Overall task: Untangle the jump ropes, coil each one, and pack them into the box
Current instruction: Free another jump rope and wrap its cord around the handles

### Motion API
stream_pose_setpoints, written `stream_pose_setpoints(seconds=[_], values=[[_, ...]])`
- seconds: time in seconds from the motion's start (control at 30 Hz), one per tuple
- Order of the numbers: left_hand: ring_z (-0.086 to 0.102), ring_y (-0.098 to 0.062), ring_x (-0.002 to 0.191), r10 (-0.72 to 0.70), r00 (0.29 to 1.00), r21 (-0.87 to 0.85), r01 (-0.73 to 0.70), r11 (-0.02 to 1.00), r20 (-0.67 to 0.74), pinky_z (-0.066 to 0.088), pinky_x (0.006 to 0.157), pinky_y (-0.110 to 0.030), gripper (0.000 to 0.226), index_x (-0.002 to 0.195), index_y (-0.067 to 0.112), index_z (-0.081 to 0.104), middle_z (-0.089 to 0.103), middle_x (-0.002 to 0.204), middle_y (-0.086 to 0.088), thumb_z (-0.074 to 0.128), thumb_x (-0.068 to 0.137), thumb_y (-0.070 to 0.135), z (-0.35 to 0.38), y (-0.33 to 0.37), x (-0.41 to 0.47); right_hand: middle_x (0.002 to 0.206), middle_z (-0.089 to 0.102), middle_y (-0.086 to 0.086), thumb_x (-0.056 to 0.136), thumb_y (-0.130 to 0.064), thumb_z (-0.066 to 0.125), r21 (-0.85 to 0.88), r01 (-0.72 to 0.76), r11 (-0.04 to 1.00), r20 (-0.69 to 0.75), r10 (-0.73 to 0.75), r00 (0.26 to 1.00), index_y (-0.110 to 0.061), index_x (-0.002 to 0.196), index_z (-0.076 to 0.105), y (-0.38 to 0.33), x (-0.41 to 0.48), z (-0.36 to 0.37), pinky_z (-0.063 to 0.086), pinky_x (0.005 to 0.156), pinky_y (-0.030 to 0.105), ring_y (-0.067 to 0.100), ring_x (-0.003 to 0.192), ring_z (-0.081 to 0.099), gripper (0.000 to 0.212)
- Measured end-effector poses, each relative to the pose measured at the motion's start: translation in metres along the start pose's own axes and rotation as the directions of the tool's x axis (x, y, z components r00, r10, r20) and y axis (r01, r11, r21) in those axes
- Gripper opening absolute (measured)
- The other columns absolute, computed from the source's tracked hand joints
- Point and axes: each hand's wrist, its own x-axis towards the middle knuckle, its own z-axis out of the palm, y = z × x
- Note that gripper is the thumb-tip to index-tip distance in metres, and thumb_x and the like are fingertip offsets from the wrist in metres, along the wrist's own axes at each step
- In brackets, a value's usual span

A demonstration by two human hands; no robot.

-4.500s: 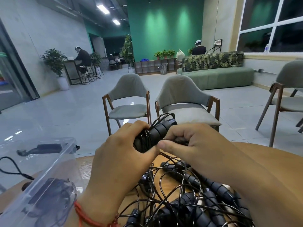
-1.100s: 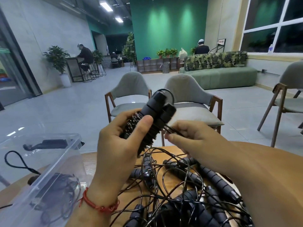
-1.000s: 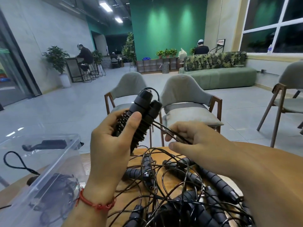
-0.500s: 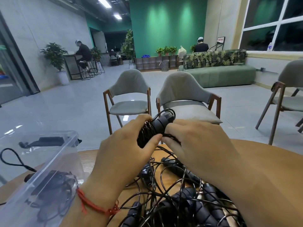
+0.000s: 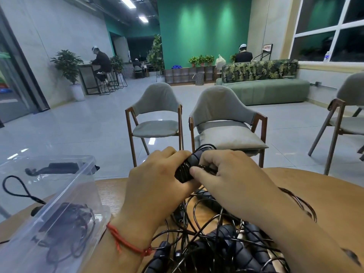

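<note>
Left hand (image 5: 157,180) grips a nearly coiled jump rope (image 5: 186,171) while the right hand (image 5: 232,180) pinches its cord, just right of the clear box (image 5: 82,186), which already holds coiled ropes, with a large tangle (image 5: 216,245) beside the box left to sort.

One wide-angle camera, worn on the head, faces forward and slightly down, close above the left hand (image 5: 157,184) and right hand (image 5: 232,178) at the round wooden table (image 5: 325,194); grey wood-framed chairs (image 5: 157,103) and a green wall (image 5: 202,26) lie beyond.
</note>
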Motion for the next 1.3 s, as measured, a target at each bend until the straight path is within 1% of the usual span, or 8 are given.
stream_pose_setpoints(seconds=[0.13,0.27,0.4,0.53,0.67,0.8,1.07,1.3], values=[[0.058,-0.008,0.088,0.010,0.999,-0.048,-0.013,0.999,-0.052,0.055,0.060,-0.032,0.047,0.123,0.041,0.067,0.062,0.097,0.018,0.051,0.090,0.072,-0.001,-0.001,-0.001,0.064,0.059,-0.010,0.095,-0.050,0.071,0.336,-0.148,0.930,0.174,0.093,0.980,-0.028,0.084,0.076,0.005,0.005,-0.010,0.048,0.064,0.032,0.007,0.060,0.055,0.025],[0.055,-0.005,0.083,-0.010,0.996,-0.067,0.004,0.998,-0.083,0.048,0.061,-0.026,0.043,0.113,0.043,0.068,0.059,0.090,0.019,0.049,0.092,0.076,-0.008,-0.004,0.001,0.084,0.062,0.002,0.102,-0.049,0.061,0.784,-0.446,0.432,0.485,0.023,0.874,-0.012,0.113,0.080,0.010,0.010,-0.012,0.050,0.055,0.030,0.012,0.060,0.054,0.043],[0.056,-0.003,0.078,-0.022,1.000,-0.120,0.020,0.993,-0.011,0.049,0.062,-0.025,0.045,0.105,0.043,0.065,0.057,0.085,0.019,0.049,0.089,0.081,-0.009,-0.008,0.000,0.109,0.072,0.010,0.103,-0.055,0.048,0.913,-0.399,0.081,0.406,-0.122,0.906,-0.012,0.139,0.068,0.004,0.009,-0.016,0.053,0.053,0.029,0.017,0.074,0.061,0.059],[0.064,0.000,0.081,-0.019,0.995,-0.258,0.045,0.965,0.101,0.058,0.069,-0.031,0.049,0.107,0.045,0.068,0.067,0.087,0.020,0.054,0.086,0.087,-0.009,-0.005,-0.003,0.118,0.076,0.001,0.104,-0.018,0.065,0.884,-0.033,0.466,0.064,-0.052,0.997,-0.026,0.139,0.065,0.001,0.009,-0.011,0.062,0.068,0.033,0.021,0.090,0.073,0.036],[0.068,-0.001,0.080,-0.015,0.987,-0.322,0.066,0.944,0.158,0.059,0.071,-0.035,0.046,0.104,0.045,0.072,0.072,0.085,0.019,0.060,0.082,0.083,-0.019,-0.003,-0.004,0.126,0.070,-0.017,0.102,0.001,0.060,0.402,0.345,0.848,-0.214,-0.279,0.936,-0.038,0.131,0.069,0.010,0.005,-0.005,0.059,0.099,0.038,0.013,0.124,0.066,0.050],[0.070,-0.005,0.076,0.102,0.964,-0.427,0.013,0.904,0.245,0.058,0.066,-0.036,0.027,0.101,0.045,0.073,0.073,0.084,0.018,0.075,0.086,0.067,-0.034,0.002,-0.004,0.138,0.062,-0.031,0.101,0.000,0.053,0.215,0.434,0.875,-0.083,-0.426,0.901,-0.040,0.118,0.076,0.019,0.008,-0.009,0.037,0.117,0.038,0.010,0.148,0.042,0.049],[0.071,-0.025,0.080,0.320,0.897,-0.634,-0.060,0.771,0.304,0.054,0.065,-0.045,0.030,0.105,0.024,0.078,0.071,0.087,-0.001,0.081,0.090,0.050,-0.053,-0.001,-0.004,0.117,0.080,-0.007,0.106,-0.013,0.044,0.625,0.117,0.772,-0.023,-0.131,0.991,-0.027,0.119,0.073,0.042,0.023,-0.007,0.041,0.116,0.056,0.017,0.126,0.067,0.035],[0.075,-0.009,0.081,-0.050,0.999,-0.620,0.030,0.784,-0.016,0.060,0.067,-0.023,0.037,0.110,0.035,0.065,0.076,0.093,0.012,0.080,0.085,0.058,-0.052,0.001,-0.007,0.115,0.076,-0.005,0.100,-0.031,0.047,0.522,0.097,0.847,-0.023,-0.099,0.995,-0.031,0.121,0.073,0.049,0.026,-0.004,0.048,0.106,0.059,0.017,0.118,0.065,0.033]])
